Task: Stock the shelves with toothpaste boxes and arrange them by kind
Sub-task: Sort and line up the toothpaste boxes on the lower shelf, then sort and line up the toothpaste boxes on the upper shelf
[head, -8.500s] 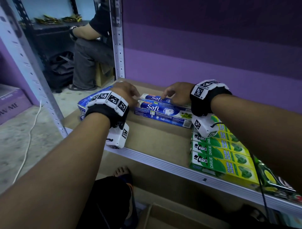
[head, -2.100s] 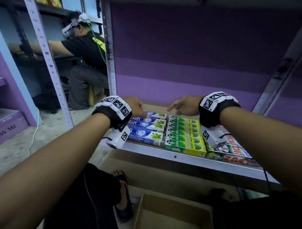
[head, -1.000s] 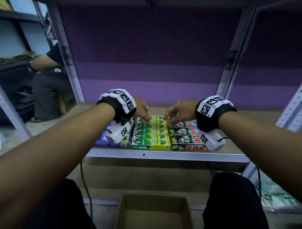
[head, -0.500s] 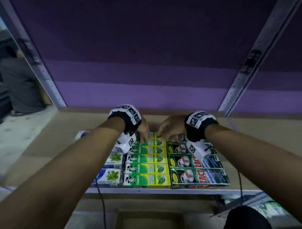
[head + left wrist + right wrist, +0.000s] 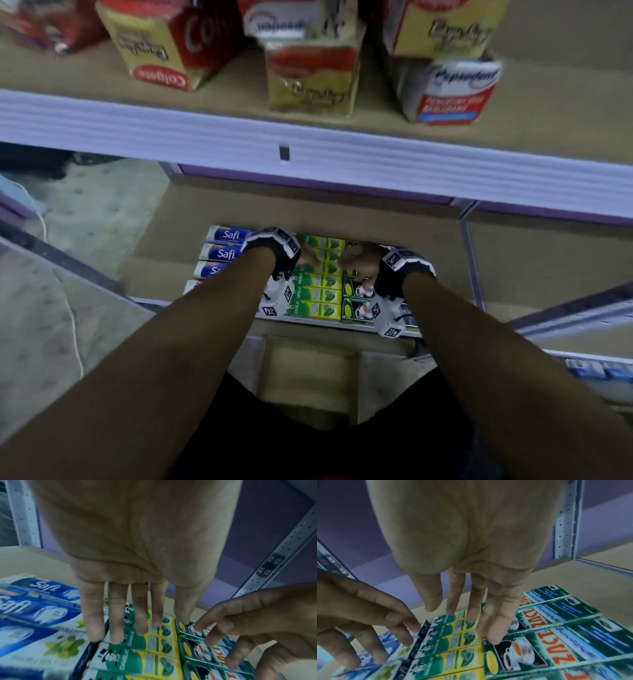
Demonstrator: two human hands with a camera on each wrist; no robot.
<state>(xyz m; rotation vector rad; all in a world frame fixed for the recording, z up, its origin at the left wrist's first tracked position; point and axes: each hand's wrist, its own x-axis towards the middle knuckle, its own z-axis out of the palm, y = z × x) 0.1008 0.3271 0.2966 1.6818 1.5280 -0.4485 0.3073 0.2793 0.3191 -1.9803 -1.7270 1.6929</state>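
Observation:
Three kinds of toothpaste boxes lie flat in rows on the lower shelf [image 5: 342,212]: blue Safi boxes [image 5: 224,245] on the left, green-and-yellow Darlie boxes [image 5: 315,294] in the middle, dark green Zact boxes [image 5: 356,305] on the right. My left hand [image 5: 310,262] reaches over the Darlie boxes [image 5: 145,653] with straight fingers [image 5: 139,622], their tips near the Safi boxes [image 5: 34,615]. My right hand [image 5: 356,260] spreads straight fingers [image 5: 488,622] over the seam between the Darlie boxes [image 5: 450,642] and the Zact boxes [image 5: 556,649]. Neither hand holds anything.
An upper shelf [image 5: 308,150] juts out above, carrying upright Colgate [image 5: 164,44] and Pepsodent [image 5: 448,92] boxes. An open cardboard box [image 5: 308,373] sits on the floor below the lower shelf. Bare shelf board lies behind and beside the rows. A metal upright [image 5: 471,260] stands to the right.
The view has risen and now looks down past the upper shelf. Both hands stay over the far Darlie and Zact boxes. The rows lie as they did half a second ago.

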